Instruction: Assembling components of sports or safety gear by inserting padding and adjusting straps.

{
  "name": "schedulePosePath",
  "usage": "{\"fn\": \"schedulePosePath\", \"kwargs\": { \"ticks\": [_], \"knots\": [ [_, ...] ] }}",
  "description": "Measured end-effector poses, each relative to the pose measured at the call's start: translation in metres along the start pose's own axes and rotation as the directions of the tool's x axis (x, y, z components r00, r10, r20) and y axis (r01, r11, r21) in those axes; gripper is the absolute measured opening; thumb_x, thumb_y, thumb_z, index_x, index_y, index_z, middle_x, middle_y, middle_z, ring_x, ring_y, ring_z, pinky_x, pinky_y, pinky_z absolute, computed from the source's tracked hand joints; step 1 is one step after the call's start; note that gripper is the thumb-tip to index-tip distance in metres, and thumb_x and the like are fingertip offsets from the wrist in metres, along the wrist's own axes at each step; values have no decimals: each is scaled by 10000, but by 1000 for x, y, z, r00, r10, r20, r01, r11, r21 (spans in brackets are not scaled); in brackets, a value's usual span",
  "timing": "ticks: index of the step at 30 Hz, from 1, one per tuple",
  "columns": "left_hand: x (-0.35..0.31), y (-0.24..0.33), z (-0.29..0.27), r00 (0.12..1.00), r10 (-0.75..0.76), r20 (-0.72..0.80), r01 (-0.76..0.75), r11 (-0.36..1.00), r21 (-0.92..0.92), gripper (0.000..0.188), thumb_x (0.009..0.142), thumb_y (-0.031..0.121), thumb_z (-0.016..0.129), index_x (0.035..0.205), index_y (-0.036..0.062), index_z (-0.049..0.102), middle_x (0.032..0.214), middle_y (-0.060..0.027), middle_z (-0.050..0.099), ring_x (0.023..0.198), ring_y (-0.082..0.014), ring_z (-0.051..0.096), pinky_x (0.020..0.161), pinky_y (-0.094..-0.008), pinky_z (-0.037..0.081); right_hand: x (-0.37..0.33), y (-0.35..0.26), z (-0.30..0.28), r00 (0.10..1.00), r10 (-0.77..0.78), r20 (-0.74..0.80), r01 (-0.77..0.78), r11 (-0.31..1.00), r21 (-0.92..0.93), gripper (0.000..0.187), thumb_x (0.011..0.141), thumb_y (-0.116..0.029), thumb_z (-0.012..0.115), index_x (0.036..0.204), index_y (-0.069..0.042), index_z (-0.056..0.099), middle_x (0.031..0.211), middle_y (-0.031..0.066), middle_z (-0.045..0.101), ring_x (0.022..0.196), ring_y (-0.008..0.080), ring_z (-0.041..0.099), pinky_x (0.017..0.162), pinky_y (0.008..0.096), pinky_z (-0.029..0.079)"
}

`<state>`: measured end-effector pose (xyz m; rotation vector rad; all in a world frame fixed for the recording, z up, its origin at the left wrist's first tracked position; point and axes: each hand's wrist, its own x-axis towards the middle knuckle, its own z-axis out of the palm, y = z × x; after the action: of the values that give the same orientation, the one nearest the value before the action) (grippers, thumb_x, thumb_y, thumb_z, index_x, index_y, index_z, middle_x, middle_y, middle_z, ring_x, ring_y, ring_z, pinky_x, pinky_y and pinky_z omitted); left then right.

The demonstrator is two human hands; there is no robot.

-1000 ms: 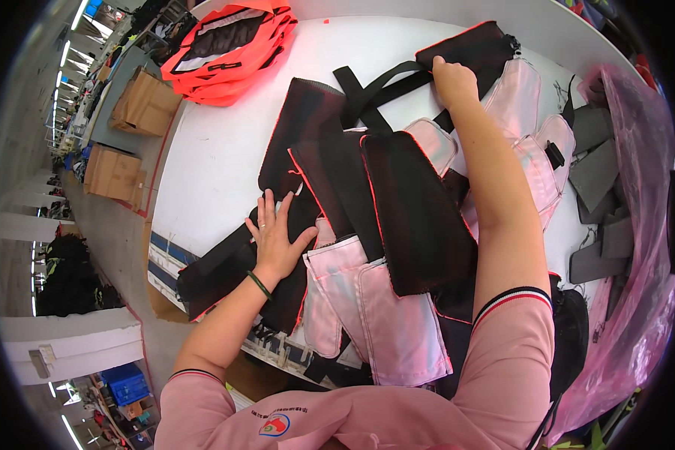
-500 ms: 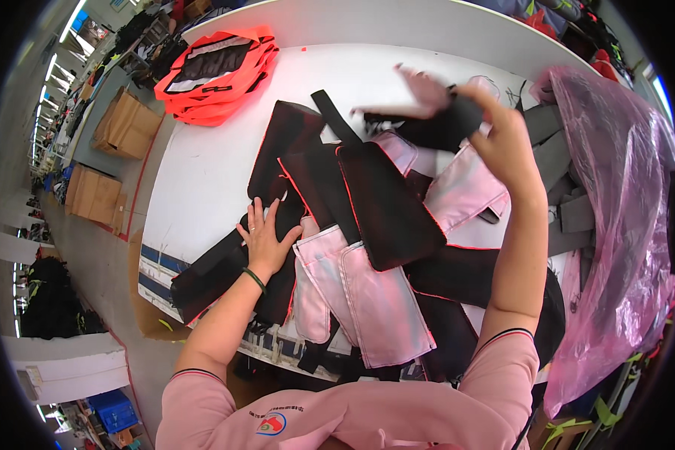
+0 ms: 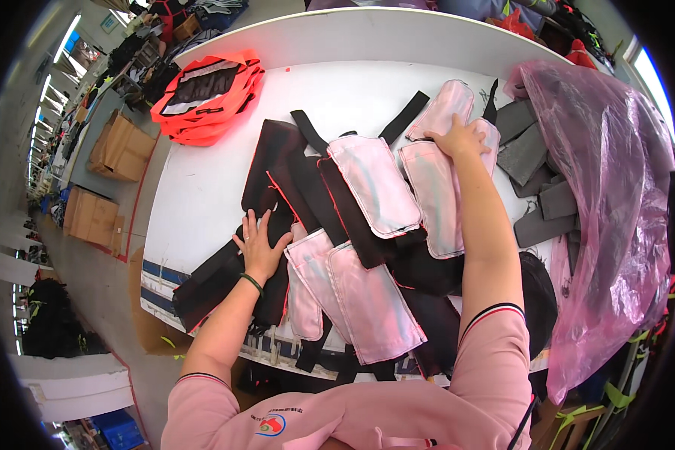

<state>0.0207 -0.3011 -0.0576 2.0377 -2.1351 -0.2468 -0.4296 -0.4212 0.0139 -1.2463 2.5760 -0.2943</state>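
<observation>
My left hand [image 3: 259,249] lies with its fingers spread on black fabric pieces with red edging at the left of the pile. At the far right of the pile my right hand [image 3: 461,140], fingers spread, rests on a shiny pale pink fabric panel [image 3: 446,105]. Another pink panel [image 3: 433,199] reaches toward me from beneath that hand. A pink panel [image 3: 375,187] lies flat between the hands, on a black fabric piece [image 3: 337,176]. Nearer me, more overlapping pink panels [image 3: 375,307] cover black pieces. Black straps [image 3: 405,116] stick out at the far side.
A bundle of bright orange fabric [image 3: 210,94] sits at the table's [image 3: 195,176] far left. Grey fabric pieces [image 3: 536,161] spill from under a pink plastic bag [image 3: 607,202] at the right. A low white panel [image 3: 367,34] borders the far edge. Cardboard boxes [image 3: 120,146] stand left.
My right hand has come down onto the far right panels with the blurred piece it carried. A pink panel now tops the black piece in the middle. The left hand has stayed put.
</observation>
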Motion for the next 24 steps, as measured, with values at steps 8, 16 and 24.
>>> {"fn": "schedulePosePath", "kwargs": {
  "ticks": [8,16,24],
  "knots": [
    [2,3,-1,1000,7,-7,-7,1000,-14,771,813,588,565,1424,178,336,1528,-176,158,1410,-360,135,1058,-659,40,-4,-12,5,986,146,-79,-152,986,-73,889,648,-568,736,1381,-213,379,1504,232,103,1340,464,216,1001,683,232],
    [2,3,-2,1000,6,-8,-6,1000,1,776,812,601,555,1427,183,332,1532,-160,157,1410,-352,143,1061,-657,44,-1,-3,9,995,96,-29,-99,982,-161,602,782,-424,656,1285,-127,507,1388,175,379,1285,393,335,954,656,328],
    [0,3,-2,1000,3,-22,-4,1000,-19,776,809,618,542,1420,183,347,1533,-155,162,1410,-342,148,1067,-650,47,3,37,19,943,-190,-275,176,982,-75,275,808,-200,592,1009,-15,628,1094,186,614,1087,354,541,864,463,485]
  ]
}}
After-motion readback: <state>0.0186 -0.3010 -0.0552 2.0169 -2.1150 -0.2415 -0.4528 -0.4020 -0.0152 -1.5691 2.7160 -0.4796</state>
